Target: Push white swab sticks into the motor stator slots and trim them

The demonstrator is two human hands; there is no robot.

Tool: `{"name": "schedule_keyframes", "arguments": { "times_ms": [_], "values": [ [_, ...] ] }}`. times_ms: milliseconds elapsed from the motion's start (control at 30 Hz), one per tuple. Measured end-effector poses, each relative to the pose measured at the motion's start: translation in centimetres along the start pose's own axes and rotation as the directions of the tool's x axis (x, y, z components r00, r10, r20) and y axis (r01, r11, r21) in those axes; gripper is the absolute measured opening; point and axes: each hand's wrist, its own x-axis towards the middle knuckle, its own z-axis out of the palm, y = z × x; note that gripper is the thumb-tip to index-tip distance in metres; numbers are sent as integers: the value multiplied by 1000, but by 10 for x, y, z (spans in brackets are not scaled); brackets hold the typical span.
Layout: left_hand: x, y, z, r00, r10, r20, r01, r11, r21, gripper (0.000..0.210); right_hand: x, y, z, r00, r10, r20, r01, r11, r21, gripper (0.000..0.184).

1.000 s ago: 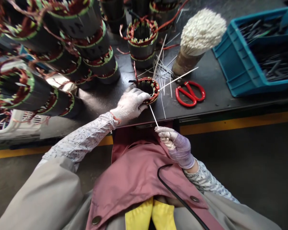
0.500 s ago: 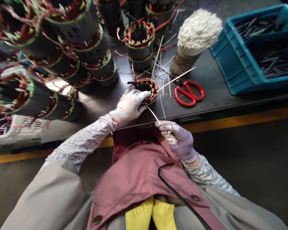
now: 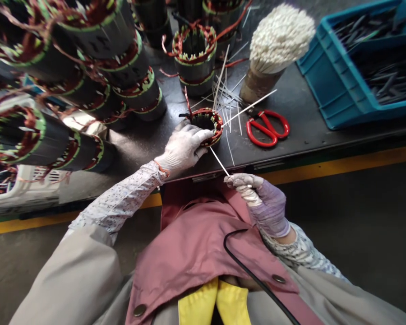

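In a white glove, my left hand (image 3: pixel 186 145) is closed on the near left rim of a motor stator (image 3: pixel 218 135) with red windings. The stator stands on the dark bench near its front edge. My right hand (image 3: pixel 259 198), in a white and purple glove, pinches the end of a thin white cord (image 3: pixel 219 160). This cord runs tautly from the stator's near side down to my right fingers. A second white length (image 3: pixel 253 106) sticks out from the stator's right side. Where the cord passes inside the windings is hidden.
Red-handled scissors (image 3: pixel 268 128) lie right of the stator. Behind are loose white cords (image 3: pixel 228 97) and a holder (image 3: pixel 262 85) packed with white strands. A blue bin (image 3: pixel 341 99) of dark pieces stands at right. Stacked stators (image 3: pixel 135 95) crowd the left, with another stator (image 3: pixel 196 67) at the back.
My right hand has moved down and to the right, drawing the cord away from the stator. My left hand keeps its place on the rim.
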Motion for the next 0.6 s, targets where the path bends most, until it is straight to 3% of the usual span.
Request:
{"name": "schedule_keyframes", "arguments": {
  "times_ms": [300,500,600],
  "values": [
    [-1,0,2,1000,-5,-8,4,1000,-22,39,12,1,12,998,51,-26,-50,998,35,13],
    [-3,-3,4,997,71,-23,-71,997,9,43,20,5,20,988,-152,-35,152,988,-23,12],
    [-4,-4,7,992,124,-15,-124,992,36,33,17,9,21,983,-182,-2,182,983,-36,10]
  ]
}}
